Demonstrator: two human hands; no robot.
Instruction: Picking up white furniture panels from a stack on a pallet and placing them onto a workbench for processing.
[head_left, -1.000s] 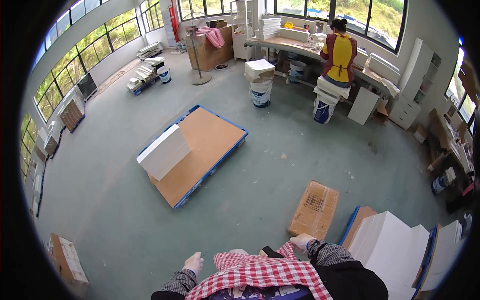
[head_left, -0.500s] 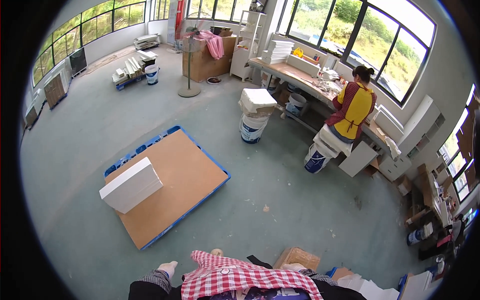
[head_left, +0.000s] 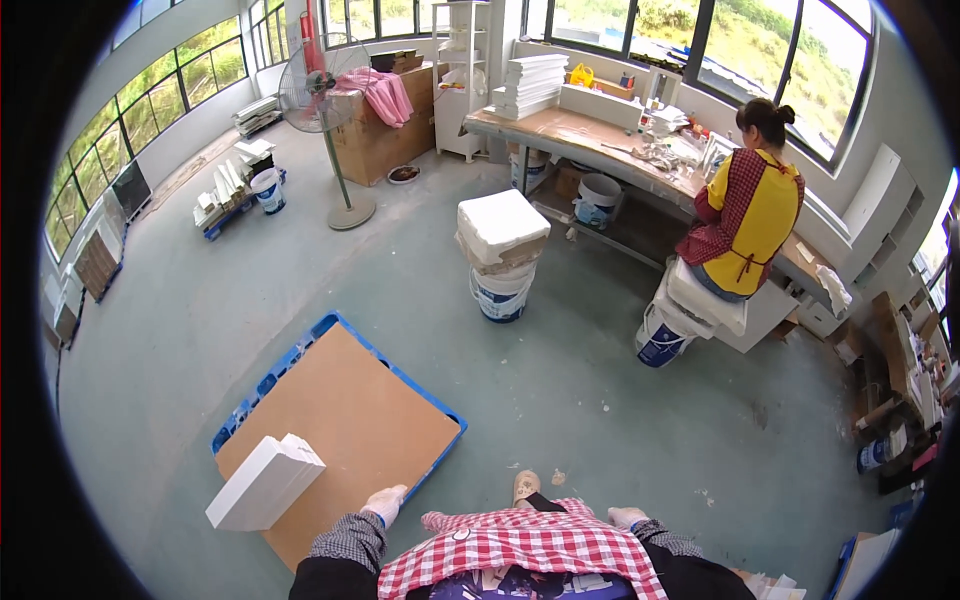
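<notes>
My left hand (head_left: 384,503) wears a pale glove and hangs at my side with its fingers loosely apart, just over the near edge of a brown board (head_left: 340,425) lying on a blue pallet (head_left: 300,352). It holds nothing. A white block (head_left: 266,483) lies on the board's near left corner, a short way left of that hand. My right hand (head_left: 627,517), also gloved, shows only in part beside my red checked apron and holds nothing that I can see. One shoe tip (head_left: 525,485) pokes out over the green floor.
A white bucket topped with a stack of white slabs (head_left: 500,245) stands ahead. A seated person in a yellow apron (head_left: 745,225) works at a long bench (head_left: 580,130) by the windows. A standing fan (head_left: 325,110), cartons and more buckets line the far side.
The view has swung and moved forward: the pallet and white block now lie close at my lower left, the bucket stack and seated person are nearer. Both hands stay low at my sides.
</notes>
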